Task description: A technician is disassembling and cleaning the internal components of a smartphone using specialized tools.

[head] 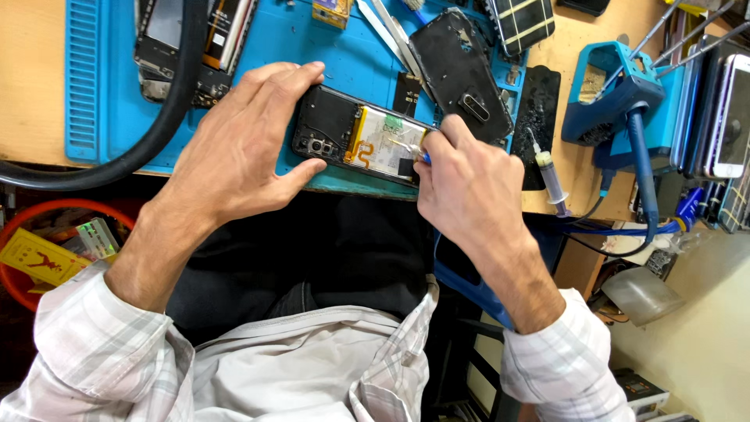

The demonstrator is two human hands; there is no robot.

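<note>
An opened smartphone [367, 141] lies on a blue work mat [281, 47] at the bench's front edge, its back off, showing a white battery, an orange flex cable and black boards. My left hand [242, 141] clamps the phone's left end between thumb and fingers. My right hand [465, 184] pinches a thin tool with a blue handle [424, 156], its metal tip resting on the phone's right end near the battery.
A removed black back cover [461, 74] lies just behind the phone. Another opened phone [195, 39] sits at the back left under a thick black hose [148, 133]. A syringe [551, 176], a blue soldering-iron stand [617, 94] and stacked phones [715, 109] are to the right. An orange bin [47, 234] is lower left.
</note>
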